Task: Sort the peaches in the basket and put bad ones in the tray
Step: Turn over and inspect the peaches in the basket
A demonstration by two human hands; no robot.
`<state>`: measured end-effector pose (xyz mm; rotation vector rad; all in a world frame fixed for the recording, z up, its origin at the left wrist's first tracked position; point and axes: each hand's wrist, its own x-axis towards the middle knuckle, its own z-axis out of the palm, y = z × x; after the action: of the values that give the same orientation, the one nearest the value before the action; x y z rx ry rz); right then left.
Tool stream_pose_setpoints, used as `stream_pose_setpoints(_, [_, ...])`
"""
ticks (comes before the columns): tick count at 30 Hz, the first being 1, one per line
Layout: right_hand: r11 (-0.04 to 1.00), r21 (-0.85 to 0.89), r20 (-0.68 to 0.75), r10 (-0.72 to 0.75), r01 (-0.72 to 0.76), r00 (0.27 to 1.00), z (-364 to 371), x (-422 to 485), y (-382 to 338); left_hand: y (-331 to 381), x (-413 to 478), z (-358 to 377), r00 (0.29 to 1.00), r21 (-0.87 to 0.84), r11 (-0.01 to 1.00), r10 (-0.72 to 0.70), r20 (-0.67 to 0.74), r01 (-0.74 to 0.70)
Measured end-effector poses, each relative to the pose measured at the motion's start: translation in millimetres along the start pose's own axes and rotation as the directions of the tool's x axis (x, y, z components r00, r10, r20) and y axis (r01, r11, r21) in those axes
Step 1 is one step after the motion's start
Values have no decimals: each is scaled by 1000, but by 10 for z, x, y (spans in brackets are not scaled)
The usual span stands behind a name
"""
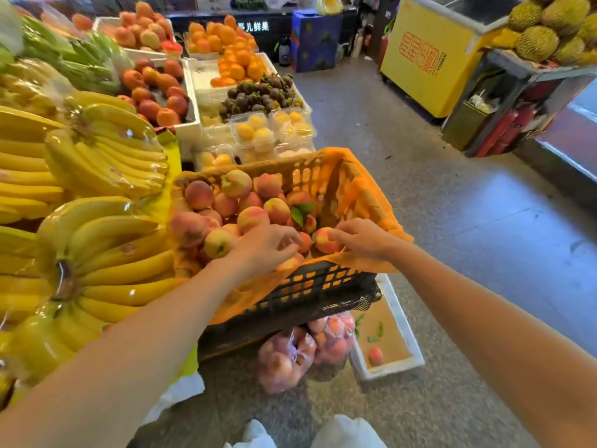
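Note:
A black crate-like basket (pixel 323 287) lined with orange plastic holds a heap of pink-yellow peaches (pixel 252 218). My left hand (pixel 268 245) rests palm down on peaches near the basket's front edge, fingers curled over one. My right hand (pixel 363 237) grips a single peach (pixel 323 240) at the front right corner of the basket. On the floor to the lower right stands a white foam tray (pixel 405 337) with a brown bottom. One peach (pixel 375 355) and a few green leaves lie in it.
Bunches of wrapped bananas (pixel 97 240) crowd the stand at my left. Two clear bags of peaches (pixel 307 350) sit on the floor under the basket. Behind it are boxes of peaches, oranges and mangosteens. A yellow freezer (pixel 429 59) and durians (pixel 549 27) stand across the aisle.

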<state>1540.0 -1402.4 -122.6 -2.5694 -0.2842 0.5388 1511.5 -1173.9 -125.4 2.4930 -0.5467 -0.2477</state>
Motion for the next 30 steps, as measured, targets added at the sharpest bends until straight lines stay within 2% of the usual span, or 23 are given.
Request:
stream_pose_setpoints(3, [997, 75, -24, -11, 13, 1000, 13, 251, -104, -270, 44, -237, 979, 157, 987, 16, -201, 17])
stream_pose_setpoints(5, [990, 137, -29, -16, 20, 999, 16, 447, -214, -422, 103, -370, 959, 263, 961, -13, -283, 90])
stream_pose_setpoints(9, [988, 150, 33, -49, 44, 998, 29, 870, -388, -631, 307, -503, 952, 394, 870, -234, -198, 296])
stream_pose_setpoints(13, [981, 190, 48, -41, 31, 998, 66, 1256, -428, -743, 481, -534, 906, 282, 867, -355, -231, 411])
stream_pose_setpoints(17, [947, 317, 71, 20, -42, 997, 135, 1564, -453, -792, 644, -564, 835, 135, 834, -498, -233, 535])
stream_pose_setpoints(20, [900, 428, 66, 60, -83, 996, 210, 1739, -505, -890, 733, -583, 813, 50, 824, -544, -207, 564])
stream_pose_setpoints(22, [890, 442, 48, 101, -112, 994, 258, 1835, -548, -934, 782, -599, 797, 7, 813, -570, -201, 583])
stream_pose_setpoints(26, [904, 400, -31, 179, -152, 983, 347, 1971, -647, -1022, 898, -600, 789, 9, 805, -579, -203, 593])
stream_pose_setpoints(30, [896, 395, -106, 265, -204, 958, 430, 2027, -659, -1109, 984, -643, 824, 157, 823, -494, -275, 546])
